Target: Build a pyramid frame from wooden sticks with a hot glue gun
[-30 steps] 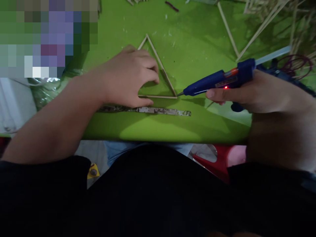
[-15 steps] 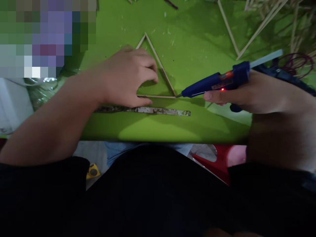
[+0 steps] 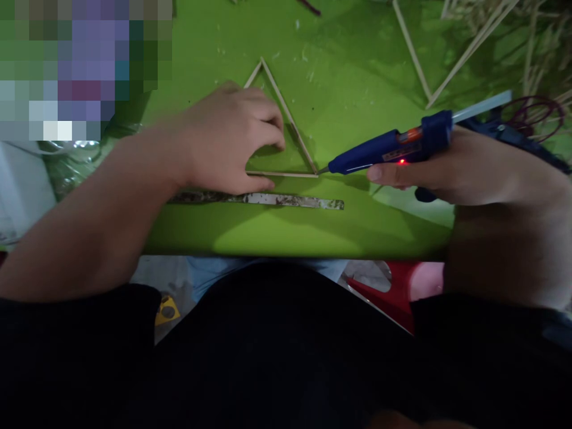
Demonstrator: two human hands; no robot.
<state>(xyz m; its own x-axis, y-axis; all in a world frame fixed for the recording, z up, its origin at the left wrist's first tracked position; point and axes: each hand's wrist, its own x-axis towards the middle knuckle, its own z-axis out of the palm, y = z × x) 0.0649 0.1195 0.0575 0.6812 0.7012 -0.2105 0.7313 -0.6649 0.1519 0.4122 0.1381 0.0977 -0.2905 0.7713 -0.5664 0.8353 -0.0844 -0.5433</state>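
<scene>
My left hand (image 3: 232,140) rests over the left part of a triangle of thin wooden sticks (image 3: 292,126), hiding its left corner. The fingers curve with thumb and forefinger apart, the thumb just below the bottom stick. In my right hand (image 3: 438,173) is a blue hot glue gun (image 3: 370,154), with a red light lit and a pale glue stick (image 3: 485,107) poking from its back. Its metal nozzle points left and meets the triangle's right corner. A worn, paint-flecked flat metal strip (image 3: 295,200) lies below the triangle, partly behind my left hand.
More joined sticks (image 3: 415,56) lie at the upper right, beside a heap of thin sticks (image 3: 545,53). A dark red cord (image 3: 540,116) coils near my right wrist. Clear plastic (image 3: 78,161) and a white box (image 3: 24,185) are at the left of the green table (image 3: 286,235).
Almost nothing differs. The whole view has shifted slightly; both hands, the glue gun and the triangle keep their places relative to each other.
</scene>
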